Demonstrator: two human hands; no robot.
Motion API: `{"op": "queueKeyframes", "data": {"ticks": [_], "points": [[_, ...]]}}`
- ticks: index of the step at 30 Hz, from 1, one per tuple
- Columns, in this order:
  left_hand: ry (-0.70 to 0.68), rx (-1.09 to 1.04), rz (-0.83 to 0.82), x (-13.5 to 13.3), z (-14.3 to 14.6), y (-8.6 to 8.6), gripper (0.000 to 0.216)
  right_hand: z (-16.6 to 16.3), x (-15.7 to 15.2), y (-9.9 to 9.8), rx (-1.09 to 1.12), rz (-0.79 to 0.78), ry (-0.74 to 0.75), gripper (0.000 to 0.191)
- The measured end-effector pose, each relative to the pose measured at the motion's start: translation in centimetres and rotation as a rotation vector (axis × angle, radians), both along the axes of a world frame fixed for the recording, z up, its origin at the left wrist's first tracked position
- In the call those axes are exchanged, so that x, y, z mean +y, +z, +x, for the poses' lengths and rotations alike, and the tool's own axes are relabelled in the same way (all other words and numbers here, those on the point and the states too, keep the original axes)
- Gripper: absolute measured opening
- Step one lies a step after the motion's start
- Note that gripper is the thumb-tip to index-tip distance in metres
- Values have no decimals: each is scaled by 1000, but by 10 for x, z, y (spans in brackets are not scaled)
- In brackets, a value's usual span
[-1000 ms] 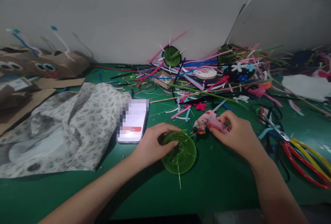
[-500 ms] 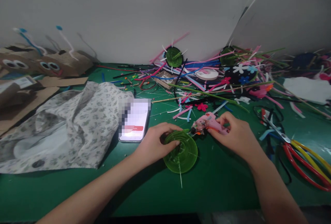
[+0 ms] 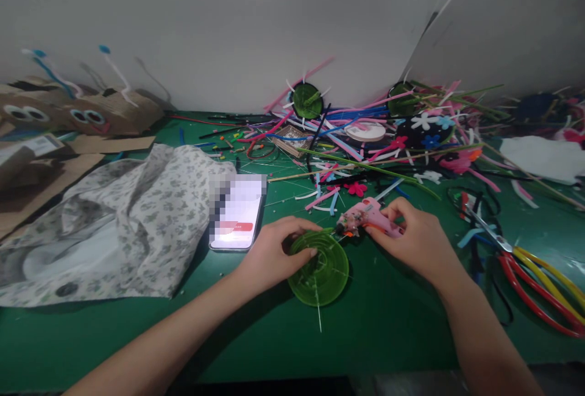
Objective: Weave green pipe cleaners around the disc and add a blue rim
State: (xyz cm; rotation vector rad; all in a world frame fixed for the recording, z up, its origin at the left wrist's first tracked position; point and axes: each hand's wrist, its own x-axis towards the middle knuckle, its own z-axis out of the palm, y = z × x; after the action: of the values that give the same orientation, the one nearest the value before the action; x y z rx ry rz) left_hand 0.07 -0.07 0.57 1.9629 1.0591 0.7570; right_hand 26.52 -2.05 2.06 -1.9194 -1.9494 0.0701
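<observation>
Near the desk's [image 3: 375,335] front edge, the left hand [image 3: 269,256] presses a green ridged disc [image 3: 320,268] flat, fingers curled over its left rim to steady it. The right hand [image 3: 418,237] grips a pink glue gun [image 3: 363,218], fingers closed around it, nozzle at the disc's upper rim. A phone [image 3: 237,213] and flowered cloth [image 3: 119,225] lie leftward, pliers [image 3: 525,262] rightward. Toward the back edge, tangled craft strips [image 3: 347,134] crowd the desk.
</observation>
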Motion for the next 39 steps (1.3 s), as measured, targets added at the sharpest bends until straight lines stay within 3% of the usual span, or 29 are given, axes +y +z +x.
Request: {"op": "queueKeyframes", "data": {"ticks": [15,39], "points": [[1,-2,15,0,-1,-2,30,5,-1,-1,-34,61,18,32],[5,-1,22,0,0,-2,30,9,-1,1,-46,-7,27,33]]}}
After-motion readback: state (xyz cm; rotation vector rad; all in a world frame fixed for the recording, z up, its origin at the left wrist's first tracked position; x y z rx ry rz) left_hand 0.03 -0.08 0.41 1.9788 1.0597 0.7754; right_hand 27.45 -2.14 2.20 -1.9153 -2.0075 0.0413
